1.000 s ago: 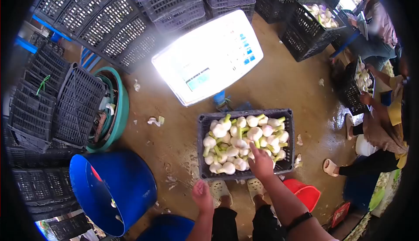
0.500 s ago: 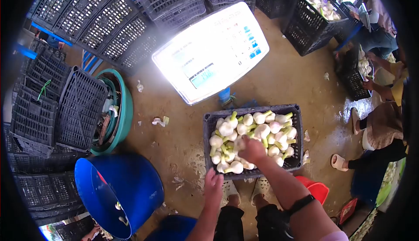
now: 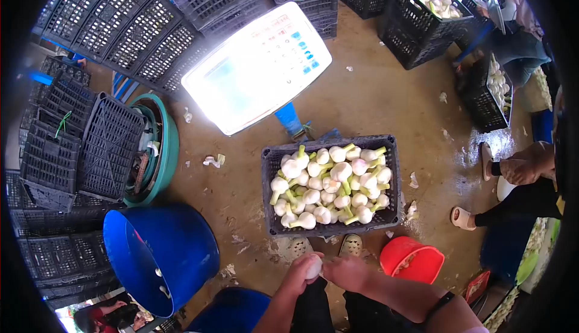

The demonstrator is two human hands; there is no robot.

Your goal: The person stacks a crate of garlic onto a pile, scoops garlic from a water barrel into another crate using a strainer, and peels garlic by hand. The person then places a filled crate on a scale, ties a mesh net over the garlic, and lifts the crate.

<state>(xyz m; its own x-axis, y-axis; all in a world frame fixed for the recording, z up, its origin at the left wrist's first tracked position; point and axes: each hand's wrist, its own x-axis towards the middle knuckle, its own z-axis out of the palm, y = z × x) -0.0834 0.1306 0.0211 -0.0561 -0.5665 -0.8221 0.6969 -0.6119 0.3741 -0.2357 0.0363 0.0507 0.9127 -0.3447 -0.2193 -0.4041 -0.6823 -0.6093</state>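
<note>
My left hand [image 3: 295,275] is closed around a white garlic bulb [image 3: 313,267], just below the near edge of the crate. Right beside it, my right hand [image 3: 345,272] has its fingers pinched at the bulb's side; whether they grip its stem is too small to make out. In front of both hands, a black plastic crate [image 3: 330,233] holds several garlic bulbs with short green stems. Beyond the crate stands a brightly lit scale display [image 3: 256,67] on a blue post [image 3: 290,119].
A blue barrel [image 3: 181,254] and a green tub [image 3: 170,152] stand left, near stacked black crates [image 3: 114,152]. A red bucket [image 3: 412,259] sits right of my feet. People work at the right, near a garlic crate [image 3: 484,101]. Peel scraps lie on the wet floor.
My right hand has left the crate and come back beside my left hand. A garlic bulb now shows in my left hand. The view has shifted slightly.
</note>
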